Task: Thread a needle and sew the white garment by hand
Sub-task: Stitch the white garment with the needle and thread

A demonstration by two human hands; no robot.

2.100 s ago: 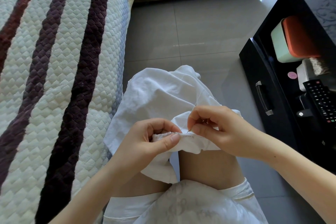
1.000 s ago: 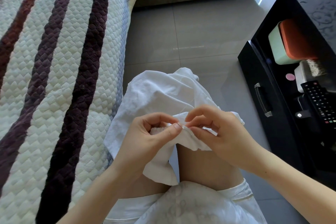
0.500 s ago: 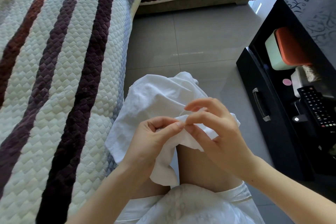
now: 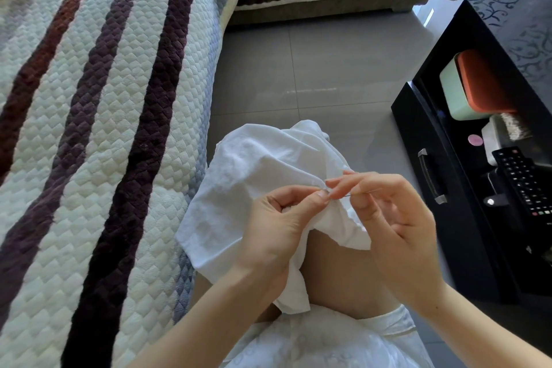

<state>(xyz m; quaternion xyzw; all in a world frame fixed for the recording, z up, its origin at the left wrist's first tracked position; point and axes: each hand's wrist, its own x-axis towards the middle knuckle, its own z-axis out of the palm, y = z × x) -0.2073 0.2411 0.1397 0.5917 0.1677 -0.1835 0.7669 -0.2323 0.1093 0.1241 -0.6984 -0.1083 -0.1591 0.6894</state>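
Sofa cover (image 4: pixel 89 128): quilted, cream with dark stripes, filling everything out to the left of the left hand (image 4: pixel 277 224).
Black cabinet (image 4: pixel 424 140): off to the right of the right hand (image 4: pixel 397 218), well apart from it, with a remote control (image 4: pixel 525 182) on its open shelf.
White garment (image 4: pixel 254 164): draped over the knee, bunched up beyond both hands, with its near edge hanging down under the left palm.
Left hand: I read thumb and forefinger as closed together on a small fold of the garment's edge, holding it up toward the right fingertips.
Right hand: just beside the left, nearly touching it at the tips. Forefinger and thumb pinch the needle, and the other fingers curl loosely below.
Needle (image 4: pixel 357 193): a thin dark line lying almost level, its tip end at the pinched fold and its shaft running back under the right forefinger.
Thread: too fine for me to make out, so I can't say where it trails.
Stitch in hand: my judgement is mid-sewing, with the needle threaded and being worked through the fold. How much of the seam is finished I can't tell.
Next pull: I'd expect the right hand to draw the needle away from the left thumb until the thread comes snug. The left pinch should hold firm so the fold doesn't pucker.
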